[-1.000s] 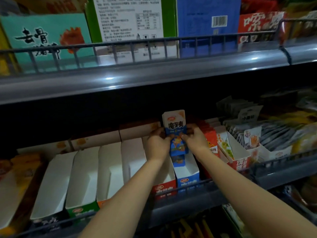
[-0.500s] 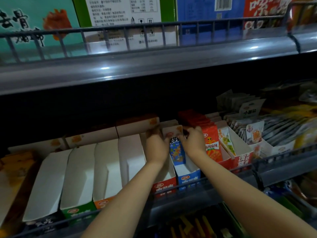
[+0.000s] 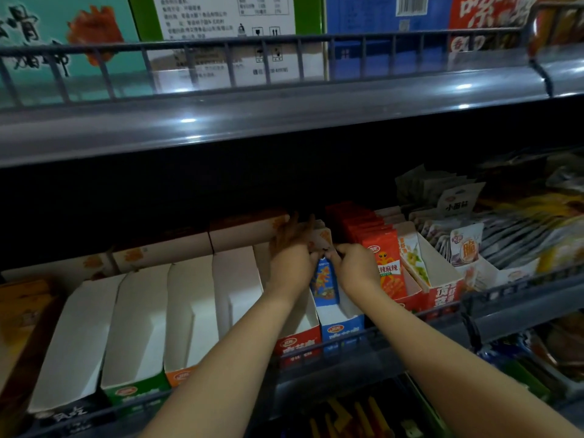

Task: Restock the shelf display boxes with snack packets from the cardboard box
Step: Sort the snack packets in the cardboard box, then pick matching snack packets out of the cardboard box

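Blue snack packets (image 3: 324, 284) stand upright inside the blue display box (image 3: 343, 331) on the middle shelf. My left hand (image 3: 292, 257) and my right hand (image 3: 355, 267) both pinch the top edge of the packets from either side, deep in the box. The box's raised back flap (image 3: 322, 237) shows just behind my fingers. Left of it stand a red-fronted display box (image 3: 298, 343) and several white-walled display boxes (image 3: 189, 311) with nothing visible inside. The cardboard box is out of view.
A red box full of red packets (image 3: 384, 263) stands right of my right hand, with more snack boxes (image 3: 442, 279) and loose packets (image 3: 521, 229) beyond. A wire rail (image 3: 347, 343) edges the shelf front. The upper shelf (image 3: 284, 112) overhangs, carrying large cartons (image 3: 221, 26).
The blue packets were held high above the box, then went down into it. Both hands followed them down and back into the box. The view moved closer to the shelf.
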The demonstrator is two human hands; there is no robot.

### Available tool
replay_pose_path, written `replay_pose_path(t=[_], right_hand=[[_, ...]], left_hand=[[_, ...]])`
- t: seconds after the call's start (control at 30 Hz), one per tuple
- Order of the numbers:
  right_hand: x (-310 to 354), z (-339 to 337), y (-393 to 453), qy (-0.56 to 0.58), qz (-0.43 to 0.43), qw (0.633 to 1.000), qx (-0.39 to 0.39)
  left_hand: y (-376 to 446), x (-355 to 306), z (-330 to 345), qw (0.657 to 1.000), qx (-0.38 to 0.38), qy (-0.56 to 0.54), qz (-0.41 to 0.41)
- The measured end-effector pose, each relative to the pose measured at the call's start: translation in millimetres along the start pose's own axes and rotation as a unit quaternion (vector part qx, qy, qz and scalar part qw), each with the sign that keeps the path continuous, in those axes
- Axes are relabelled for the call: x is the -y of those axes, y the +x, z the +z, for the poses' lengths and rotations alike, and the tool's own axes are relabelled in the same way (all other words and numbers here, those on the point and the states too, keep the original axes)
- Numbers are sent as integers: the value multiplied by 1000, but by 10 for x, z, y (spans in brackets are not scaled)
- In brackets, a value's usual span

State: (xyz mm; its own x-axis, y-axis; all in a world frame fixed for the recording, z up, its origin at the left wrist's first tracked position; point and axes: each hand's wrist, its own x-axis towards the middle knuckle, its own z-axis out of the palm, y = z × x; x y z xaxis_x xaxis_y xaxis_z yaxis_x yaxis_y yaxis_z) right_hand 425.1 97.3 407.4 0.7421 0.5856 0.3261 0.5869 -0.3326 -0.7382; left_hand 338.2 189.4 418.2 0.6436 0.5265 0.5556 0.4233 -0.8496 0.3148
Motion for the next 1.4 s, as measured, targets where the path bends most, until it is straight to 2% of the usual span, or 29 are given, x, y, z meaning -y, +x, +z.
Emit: replay_pose_path(t=[0.07,0.17,0.27,0.5,0.6,0.67,0.77,1.03,1.2,1.4], right_hand=[[-10,-5,-8,-5,1,1000,-3],[-12,-18,-23,-11,0,1000,-6],[-15,-10,-26,-11,-3,1000,-4],[-49,-32,-122,-2,-4,1000,27],[-60,-85,-291,-34,-52,998,-13],[-30,-151,-479,-29,-102,993,-42],[69,-243,-884,36,-118,992,-36],[-44,-111,-2291,165,-45,985,37],[-412,285,-3012,137,-4,987,85],[-910,755,-3722,86,55,980,170]], left_hand=[[56,-1,34,1000,2,-17,-16],[106,11,51,995,-43,-77,-54],[105,36,71,988,-55,-124,-68],[-35,-4,15,988,-29,-137,-63],[-240,-99,-169,987,-36,-131,-89],[-487,-197,-319,981,-38,-164,-100],[-966,-334,-541,972,-52,-209,-95],[-2505,-321,-747,947,-61,-266,-168],[-3436,-35,-470,927,-11,-271,-260],[-4316,200,-55,868,62,-304,-387]])
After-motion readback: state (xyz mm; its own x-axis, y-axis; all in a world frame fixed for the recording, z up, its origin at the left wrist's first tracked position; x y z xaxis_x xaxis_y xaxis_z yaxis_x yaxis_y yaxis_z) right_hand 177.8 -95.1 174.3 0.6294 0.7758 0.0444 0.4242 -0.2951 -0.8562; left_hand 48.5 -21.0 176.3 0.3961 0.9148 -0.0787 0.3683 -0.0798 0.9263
